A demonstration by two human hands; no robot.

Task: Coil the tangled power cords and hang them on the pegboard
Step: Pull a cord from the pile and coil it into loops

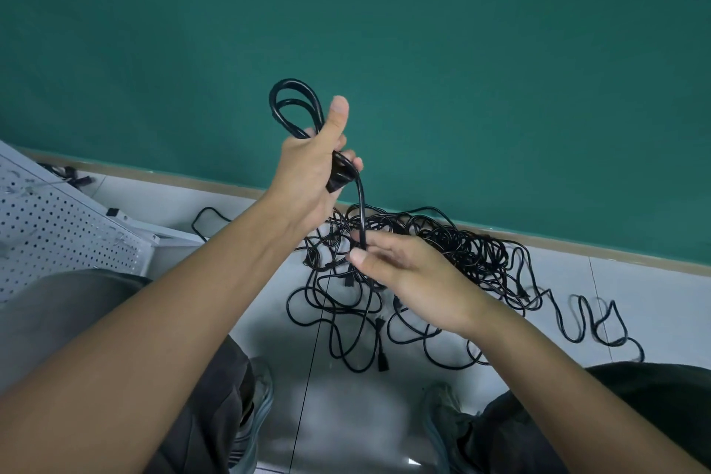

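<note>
Above the tangled cords [423, 262] on the floor [654, 300], left hand [307, 173] grasps a coil [294, 108] (apparently several loops); right hand [404, 269] pinches its trailing cord [361, 212].

Your one head view looks forward and down, close over your hands, at the floor [654, 292] meeting the green wall [423, 31].

No readable text, labels, brands or numbers on anything in view.
</note>
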